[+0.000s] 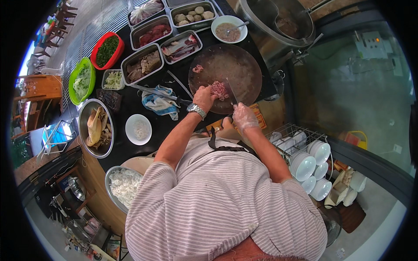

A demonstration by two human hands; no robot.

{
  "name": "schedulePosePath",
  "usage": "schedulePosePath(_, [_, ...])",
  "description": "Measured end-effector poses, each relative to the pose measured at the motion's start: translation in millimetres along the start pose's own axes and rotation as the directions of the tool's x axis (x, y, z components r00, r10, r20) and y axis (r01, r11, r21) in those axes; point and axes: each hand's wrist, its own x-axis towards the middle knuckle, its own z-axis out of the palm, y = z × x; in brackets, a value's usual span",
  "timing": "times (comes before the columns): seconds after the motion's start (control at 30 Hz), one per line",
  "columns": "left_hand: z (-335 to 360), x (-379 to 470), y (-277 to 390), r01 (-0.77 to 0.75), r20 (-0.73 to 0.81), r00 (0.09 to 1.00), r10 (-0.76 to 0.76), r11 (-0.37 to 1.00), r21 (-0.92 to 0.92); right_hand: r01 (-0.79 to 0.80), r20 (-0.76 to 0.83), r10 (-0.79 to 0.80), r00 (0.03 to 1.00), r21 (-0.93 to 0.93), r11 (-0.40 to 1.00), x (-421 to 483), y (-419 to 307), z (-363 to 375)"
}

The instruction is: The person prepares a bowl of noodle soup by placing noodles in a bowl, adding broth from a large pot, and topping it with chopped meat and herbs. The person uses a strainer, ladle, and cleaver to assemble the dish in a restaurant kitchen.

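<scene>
On the round chopping board (241, 70) lies a small heap of chopped raw red meat (218, 90). A metal cleaver (231, 90) stands with its blade against the heap's right side. My right hand (245, 118), in a clear plastic glove, is closed around the cleaver's handle, which it mostly hides. From the left, the fingers of my left hand (204, 98) touch the meat; whether they grip any is hard to see. Its wrist wears a metal watch (196, 110). A separate scrap of meat (197, 68) rests near the board's left edge.
A sharpening steel (160, 93) crosses a blue-and-white cloth (160, 104) left of my forearm. Behind stand trays of meat (142, 65) and meatballs (192, 16), and a bowl with a spoon (229, 29). A large steel pot (271, 29) is at back right. A noodle bowl (138, 129) sits left.
</scene>
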Motion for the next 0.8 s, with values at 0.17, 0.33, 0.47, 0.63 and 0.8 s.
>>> schedulePosePath(0.17, [-10, -3, 7, -0.013, 0.086, 0.996, 0.015, 1.0, -0.023, 0.004, -0.037, -0.003, 0.999, 0.009, 1.0, 1, -8, -8])
schedulePosePath(0.33, [2, 0, 6, -0.016, -0.007, 1.0, 0.016, 0.999, -0.045, 0.042, -0.004, -0.042, 0.999, 0.025, 0.999, 9, 6, 3])
schedulePosePath(0.47, [10, -1, 0, -0.002, -0.059, 0.998, -0.003, 0.995, -0.098, 0.049, -0.05, -0.049, 0.998, 0.0, 0.999, -1, 0, -1])
schedulePosePath(0.63, [14, -4, -1, 0.038, -0.159, 0.985, -0.067, 0.984, -0.176, 0.105, -0.048, -0.105, 0.993, -0.022, 0.994, -3, -1, -4])
schedulePosePath(0.8, [8, 2, 1, 0.038, -0.04, 0.998, -0.043, 0.992, -0.12, 0.107, 0.055, -0.104, 0.993, -0.068, 0.992, 6, 10, 7])
